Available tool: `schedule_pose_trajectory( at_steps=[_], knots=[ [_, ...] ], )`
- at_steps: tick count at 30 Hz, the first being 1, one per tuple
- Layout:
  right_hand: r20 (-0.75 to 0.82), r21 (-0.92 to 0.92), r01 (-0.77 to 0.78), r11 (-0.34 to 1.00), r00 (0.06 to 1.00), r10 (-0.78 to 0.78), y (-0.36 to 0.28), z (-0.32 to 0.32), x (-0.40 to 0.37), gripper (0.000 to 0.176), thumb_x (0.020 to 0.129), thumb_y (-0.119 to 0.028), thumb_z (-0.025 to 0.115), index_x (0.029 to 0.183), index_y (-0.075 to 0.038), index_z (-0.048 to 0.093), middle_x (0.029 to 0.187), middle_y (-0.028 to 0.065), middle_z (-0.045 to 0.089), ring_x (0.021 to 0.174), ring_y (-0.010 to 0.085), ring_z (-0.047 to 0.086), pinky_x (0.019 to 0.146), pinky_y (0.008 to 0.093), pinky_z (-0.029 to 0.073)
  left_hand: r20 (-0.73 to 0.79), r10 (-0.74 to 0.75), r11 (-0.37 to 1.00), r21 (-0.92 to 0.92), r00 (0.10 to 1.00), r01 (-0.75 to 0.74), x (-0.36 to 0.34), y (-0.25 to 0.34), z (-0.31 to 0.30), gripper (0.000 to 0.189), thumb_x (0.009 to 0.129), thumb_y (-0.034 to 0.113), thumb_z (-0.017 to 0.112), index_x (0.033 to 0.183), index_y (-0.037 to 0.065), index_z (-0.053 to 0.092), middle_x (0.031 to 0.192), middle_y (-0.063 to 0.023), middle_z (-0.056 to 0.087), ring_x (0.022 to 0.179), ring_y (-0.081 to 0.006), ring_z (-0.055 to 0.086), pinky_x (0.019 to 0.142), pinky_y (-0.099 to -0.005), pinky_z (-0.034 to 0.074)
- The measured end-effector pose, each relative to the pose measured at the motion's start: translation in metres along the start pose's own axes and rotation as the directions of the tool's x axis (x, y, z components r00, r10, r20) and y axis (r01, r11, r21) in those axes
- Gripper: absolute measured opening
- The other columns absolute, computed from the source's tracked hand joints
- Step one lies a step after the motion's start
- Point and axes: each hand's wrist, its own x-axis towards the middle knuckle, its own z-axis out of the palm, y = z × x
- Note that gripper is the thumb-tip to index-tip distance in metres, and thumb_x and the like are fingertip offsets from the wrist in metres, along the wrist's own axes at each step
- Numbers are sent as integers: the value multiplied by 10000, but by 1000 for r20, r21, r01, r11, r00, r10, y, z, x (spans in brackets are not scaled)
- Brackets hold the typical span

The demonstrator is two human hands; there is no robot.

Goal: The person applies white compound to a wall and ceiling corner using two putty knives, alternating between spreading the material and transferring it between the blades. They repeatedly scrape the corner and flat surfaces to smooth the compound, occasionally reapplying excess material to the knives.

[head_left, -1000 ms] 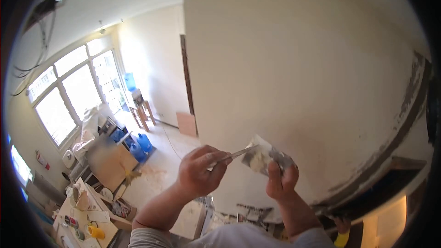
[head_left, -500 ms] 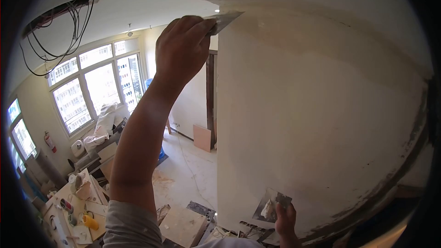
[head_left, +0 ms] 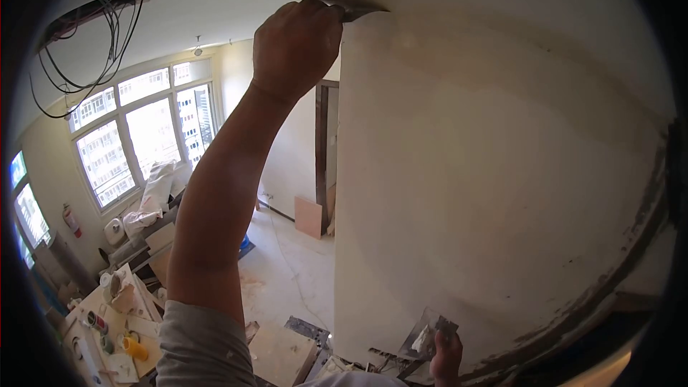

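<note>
My left hand [head_left: 297, 46] is raised high and closed around a putty knife [head_left: 364, 11], its thin blade lying against the ceiling near the top corner of the wall [head_left: 466, 172]. Low on the right, my right hand [head_left: 446, 358] grips a second, broader putty knife [head_left: 428, 333]. A lump of whitish putty [head_left: 422, 339] sits on that blade, which is held just in front of the wall. A damp-looking beige band [head_left: 459, 57] runs along the top of the wall.
Loose black cables [head_left: 115, 50] hang from a ceiling opening at upper left. Below stands a cluttered table [head_left: 89, 362] with a yellow cup [head_left: 134, 347]. Boards [head_left: 283, 351] lie beneath me. Windows [head_left: 150, 125] and a fire extinguisher [head_left: 72, 221] are farther off.
My left hand has moved up and slightly right, bringing its putty knife against the ceiling. My right hand and its putty-laden blade have shifted slightly right and down.
</note>
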Motion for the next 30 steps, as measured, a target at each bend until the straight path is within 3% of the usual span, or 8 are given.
schedule_pose_trajectory(
  at_steps=[3,7,8,16,20,24,28,30],
  knots=[
    [9,-36,43,998,999,-43,4,-2,-1,372,955,-256,580,1197,26,585,1092,115,662,991,228,638,896,361,475,-86,41,999,-23,995,-43,0,-4,-1,53,790,95,712,839,117,710,850,-20,698,738,-219,664,648,-319,555],
    [-6,218,-29,975,999,31,29,-3,-3,469,984,-314,575,1301,30,546,1150,109,652,1029,182,606,854,300,477,-172,35,996,-75,984,-48,-2,-19,-19,99,771,47,719,850,107,720,819,-29,698,742,-210,673,668,-322,558],
    [-1,228,-51,972,999,53,29,-6,-4,464,988,-306,570,1305,31,545,1171,111,644,1051,186,599,872,303,471,-279,94,990,-72,956,-118,-3,-26,-20,115,741,40,692,816,127,692,776,-2,653,693,-186,625,610,-320,529],
    [109,279,-220,935,974,196,22,-11,-10,429,1015,-251,538,1332,37,535,1313,118,588,1197,210,549,997,322,431,-121,149,963,-207,981,-172,-9,-2,-15,170,722,8,745,863,93,701,829,-30,687,764,-217,658,674,-341,552],
    [135,264,-254,931,965,225,20,-7,-12,428,1013,-260,542,1326,33,540,1302,105,593,1188,195,552,990,306,429,-64,177,978,-100,982,-183,5,8,-4,114,755,41,726,840,100,677,801,-16,665,746,-217,643,663,-344,548],
    [114,210,-184,960,980,163,20,-14,-17,402,1011,-262,542,1289,27,572,1290,93,606,1139,170,575,930,279,451,-285,327,944,49,901,-327,11,-7,-19,117,773,41,667,870,102,692,830,-14,676,756,-182,646,669,-320,543],
    [74,216,-183,959,982,171,42,-21,-15,377,1000,-265,558,1241,20,608,1153,67,643,932,153,599,775,274,475,-292,100,987,-92,951,-133,-11,-9,-58,164,753,-9,696,890,82,697,832,-56,691,767,-218,669,707,-330,544],
    [21,268,-118,956,993,117,40,-17,-12,373,990,-274,574,1221,15,623,1070,50,649,827,148,584,703,280,470,-183,-178,967,-215,967,137,-35,16,-77,136,768,-15,696,875,67,684,822,-68,690,772,-231,673,703,-339,539]
  ],
)
